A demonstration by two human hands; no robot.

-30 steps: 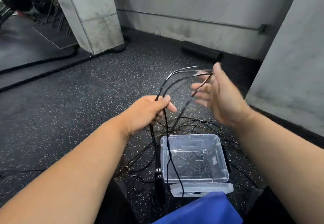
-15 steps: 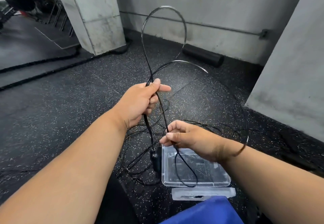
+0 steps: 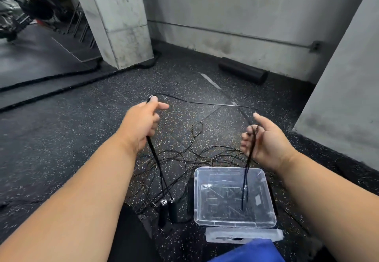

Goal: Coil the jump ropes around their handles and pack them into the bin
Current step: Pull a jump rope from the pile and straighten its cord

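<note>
Hands first: the left hand (image 3: 141,121) curls round the thin black jump rope (image 3: 205,103), whose two handles (image 3: 168,210) dangle under it near the floor. The right hand (image 3: 264,138), palm up with its fingers half bent, catches hanging folds of the same cord over the clear bin (image 3: 264,181). Both forearms reach forward, well apart. Light, limp and probably slick, the cord seems best gripped near the stiff handles. Loose ropes (image 3: 184,155) tangle on the floor at the bin's far edge.

Count of items in view, floor level.

Hands: 2, left (image 3: 141,122) and right (image 3: 264,141). Clear plastic bin (image 3: 266,218): 1. Flat clear lid (image 3: 244,238) beside it: 1. Black jump-rope handles (image 3: 171,210) hanging together: 2; third handle (image 3: 190,196) against bin: 1. Tangled cords (image 3: 194,155): number indeterminate. Black foam roller (image 3: 243,70): 1. Concrete pillar (image 3: 117,20): 1.
</note>
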